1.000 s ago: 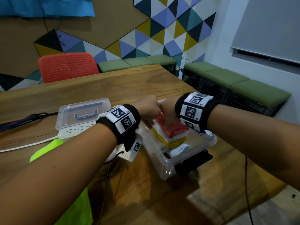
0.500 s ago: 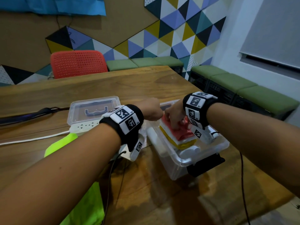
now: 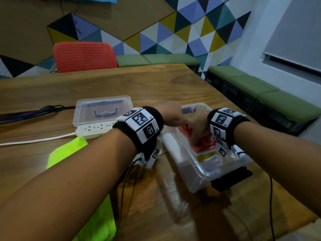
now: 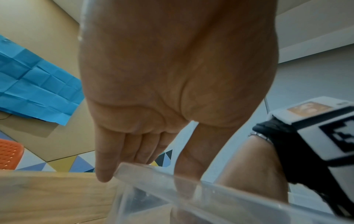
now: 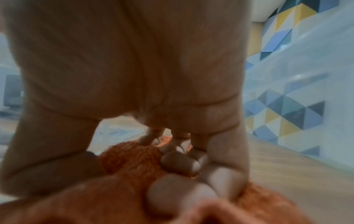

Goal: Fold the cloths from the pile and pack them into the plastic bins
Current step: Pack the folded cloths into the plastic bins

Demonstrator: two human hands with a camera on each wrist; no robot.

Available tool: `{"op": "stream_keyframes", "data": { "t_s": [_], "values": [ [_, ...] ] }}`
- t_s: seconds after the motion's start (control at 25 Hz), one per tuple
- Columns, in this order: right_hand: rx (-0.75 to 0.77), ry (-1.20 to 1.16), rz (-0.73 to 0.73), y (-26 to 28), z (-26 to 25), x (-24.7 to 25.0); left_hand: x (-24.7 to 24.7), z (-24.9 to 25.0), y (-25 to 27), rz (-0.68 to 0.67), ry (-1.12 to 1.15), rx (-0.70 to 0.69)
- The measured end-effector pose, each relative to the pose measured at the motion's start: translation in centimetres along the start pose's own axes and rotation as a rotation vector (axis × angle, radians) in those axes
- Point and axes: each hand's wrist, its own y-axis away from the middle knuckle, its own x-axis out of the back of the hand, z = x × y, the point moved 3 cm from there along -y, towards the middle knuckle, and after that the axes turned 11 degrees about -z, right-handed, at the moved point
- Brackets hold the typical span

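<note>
A clear plastic bin [image 3: 203,173] stands on the wooden table, right of centre. Inside it lies a stack of folded cloths: a red-orange cloth [image 3: 206,145] on top, white and yellow cloth [image 3: 205,156] under it. My right hand [image 3: 198,134] is down in the bin, its curled fingers [image 5: 178,163] and thumb bunching the red-orange cloth [image 5: 130,160]. At the bin's far left rim [image 4: 168,175] my left hand [image 3: 171,113] points straight fingers [image 4: 104,166] downward, thumb behind the clear wall, holding nothing.
The bin's lid [image 3: 102,111] lies on a white power strip [image 3: 93,132] to the left. A neon green cloth [image 3: 69,150] is spread under my left forearm. Cables cross the table's left side. A black block [image 3: 231,178] sits at the bin's near corner, close to the table's right edge.
My right hand has slid toward the near side of the red-orange cloth and bunched it, and the stack sits lower in the bin. My left hand stays at the far rim.
</note>
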Motion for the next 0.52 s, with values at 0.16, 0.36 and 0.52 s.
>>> {"op": "stream_keyframes", "data": {
  "t_s": [0.16,0.36,0.52],
  "values": [
    [0.009,-0.027,-0.012,-0.6,-0.3,-0.6,0.1,-0.4,-0.5,0.012,0.007,-0.007],
    [-0.007,0.026,0.002,-0.2,-0.4,-0.3,0.6,-2.6,-0.1,-0.018,0.195,-0.083],
    [-0.03,0.117,0.046,0.1,-0.6,-0.1,2.1,-5.6,1.8,0.117,0.398,-0.137]
  ]
}}
